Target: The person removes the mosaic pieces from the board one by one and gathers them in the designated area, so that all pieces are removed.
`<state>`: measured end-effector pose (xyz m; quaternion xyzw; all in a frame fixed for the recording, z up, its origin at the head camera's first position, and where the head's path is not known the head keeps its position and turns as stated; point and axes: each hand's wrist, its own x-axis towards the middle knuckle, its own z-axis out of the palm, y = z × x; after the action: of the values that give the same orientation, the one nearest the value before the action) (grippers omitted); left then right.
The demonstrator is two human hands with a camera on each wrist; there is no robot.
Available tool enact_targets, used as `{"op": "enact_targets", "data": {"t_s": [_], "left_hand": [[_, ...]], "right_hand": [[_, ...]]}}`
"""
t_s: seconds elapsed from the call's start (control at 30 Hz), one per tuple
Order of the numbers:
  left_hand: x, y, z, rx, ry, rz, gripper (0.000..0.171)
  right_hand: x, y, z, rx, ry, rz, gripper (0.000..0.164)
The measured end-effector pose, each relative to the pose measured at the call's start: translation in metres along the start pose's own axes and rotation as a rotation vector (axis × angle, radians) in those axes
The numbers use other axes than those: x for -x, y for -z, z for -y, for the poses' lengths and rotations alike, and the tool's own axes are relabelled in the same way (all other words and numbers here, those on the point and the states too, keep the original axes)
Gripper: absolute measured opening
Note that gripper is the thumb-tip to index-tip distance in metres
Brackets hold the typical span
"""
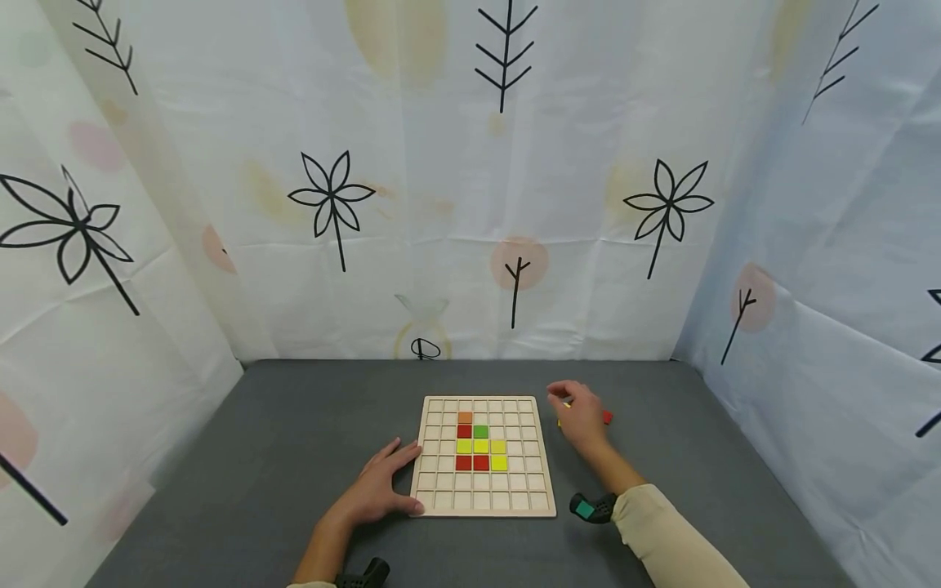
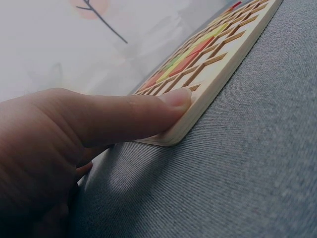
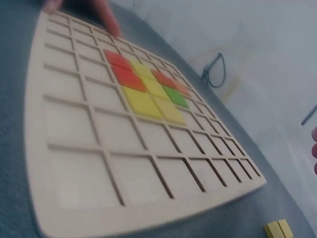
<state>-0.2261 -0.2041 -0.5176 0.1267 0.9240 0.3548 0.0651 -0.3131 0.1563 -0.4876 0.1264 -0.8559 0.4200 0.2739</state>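
Note:
A square wooden grid board (image 1: 524, 492) lies on the grey table, with several coloured square tiles in its cells: red, yellow, green and orange (image 1: 466, 417). My left hand (image 1: 375, 488) rests at the board's left edge, fingers spread; in the left wrist view its thumb (image 2: 143, 116) lies on the near corner. Beyond the board's right side, my right hand (image 1: 581, 418) hovers low with bent fingers over loose tiles. A red tile (image 1: 607, 416) and bits of yellow show around it. Whether its fingertips pinch a tile cannot be seen; the right wrist view catches only fingertips (image 3: 314, 151).
Two yellow pieces (image 3: 279, 229) lie side by side just off the board in the right wrist view. Patterned white cloth (image 1: 441, 204) surrounds the grey table (image 1: 316, 408) at the back and sides. Dark wrist cameras (image 1: 591, 508) sit on both forearms.

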Motion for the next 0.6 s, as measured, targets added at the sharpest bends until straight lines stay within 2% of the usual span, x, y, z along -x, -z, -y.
{"op": "enact_targets", "data": {"t_s": [0.6], "left_hand": [[-0.003,-0.001,0.002,0.004,0.005,0.002,0.095]], "right_hand": [[0.024,-0.029,0.027,-0.123,-0.064,0.255,0.019]]}}
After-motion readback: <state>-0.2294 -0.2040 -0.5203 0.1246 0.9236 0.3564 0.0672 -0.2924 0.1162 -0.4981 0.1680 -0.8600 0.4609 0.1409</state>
